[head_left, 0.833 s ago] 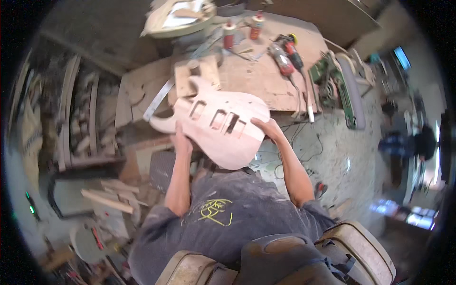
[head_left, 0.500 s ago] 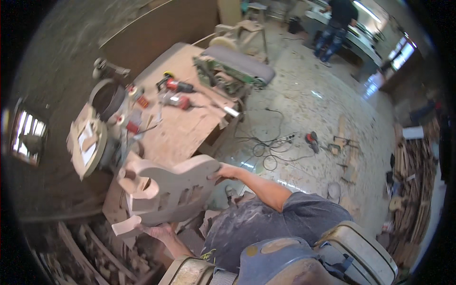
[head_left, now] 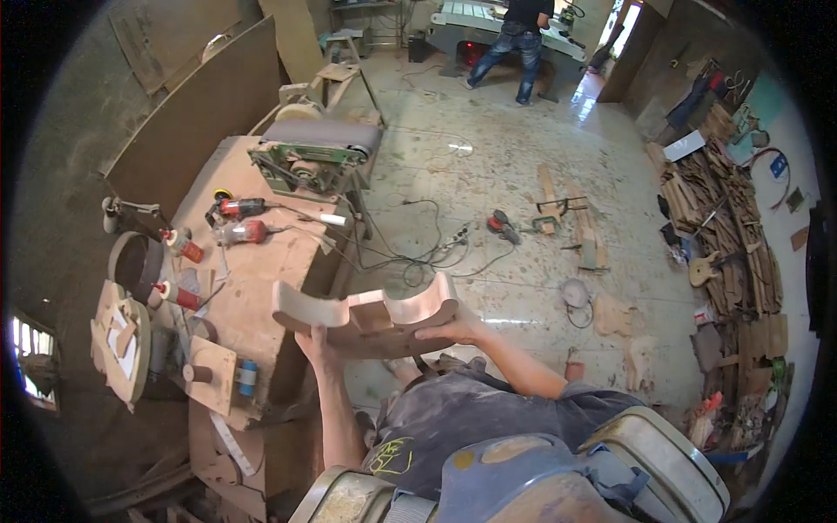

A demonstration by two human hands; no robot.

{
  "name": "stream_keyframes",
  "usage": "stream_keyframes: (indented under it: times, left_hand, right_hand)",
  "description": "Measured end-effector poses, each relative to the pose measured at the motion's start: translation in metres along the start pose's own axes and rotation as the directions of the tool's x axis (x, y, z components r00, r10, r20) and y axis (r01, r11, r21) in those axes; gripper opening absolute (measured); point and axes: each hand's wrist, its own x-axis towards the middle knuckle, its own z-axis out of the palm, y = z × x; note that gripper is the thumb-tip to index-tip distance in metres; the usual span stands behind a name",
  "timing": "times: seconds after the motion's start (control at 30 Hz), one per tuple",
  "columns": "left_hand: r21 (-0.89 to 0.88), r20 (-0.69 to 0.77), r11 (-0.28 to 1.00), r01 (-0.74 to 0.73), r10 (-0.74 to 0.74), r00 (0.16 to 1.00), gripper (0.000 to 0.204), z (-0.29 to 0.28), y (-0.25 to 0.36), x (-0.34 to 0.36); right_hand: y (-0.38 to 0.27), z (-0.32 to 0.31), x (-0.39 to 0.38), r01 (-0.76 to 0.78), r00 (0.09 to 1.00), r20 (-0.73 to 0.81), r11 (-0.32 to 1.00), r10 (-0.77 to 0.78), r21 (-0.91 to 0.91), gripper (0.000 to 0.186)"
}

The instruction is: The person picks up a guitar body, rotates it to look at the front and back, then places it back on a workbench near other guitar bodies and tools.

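I hold a wooden guitar body (head_left: 370,336) in front of my chest, above the floor beside the workbench. Its curved edge, with two scooped cutaways and a squarish notch between them, faces up. My left hand (head_left: 316,342) is closed on its left side, the fingers partly behind the wood. On the right, my right hand (head_left: 455,328) grips the other end with the thumb along the edge. The broad faces of the body are mostly turned out of sight.
At left stands a workbench (head_left: 253,292) with red power tools (head_left: 242,232), bottles (head_left: 181,246) and a belt sander (head_left: 305,161). Cables (head_left: 410,261) and a sander (head_left: 501,225) lie on the dusty floor. Wood offcuts (head_left: 728,235) are piled at right. Another person (head_left: 520,44) stands at a far table.
The guitar body has moved right, away from the bench's near end, and tipped so its edge shows instead of its broad face. Both hands still grip it. My view has turned.
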Motion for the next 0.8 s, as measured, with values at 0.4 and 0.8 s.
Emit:
stream_keyframes:
  times: [0.4, 0.8]
  left_hand:
    - [0.473, -0.032, 0.879, -0.063, 0.089, 0.995, 0.040, 0.057, -0.034, -0.027]
    - [0.733, -0.129, 0.677, 0.071, 0.037, 0.991, 0.038, 0.160, -0.055, 0.034]
  right_hand:
    - [0.052, -0.045, -0.086, 0.059, 0.949, -0.276, 0.948, -0.150, -0.311, 0.060]
    - [0.002, -0.183, -0.037, -0.016, 0.989, -0.139, 0.901, -0.050, -0.433, 0.073]
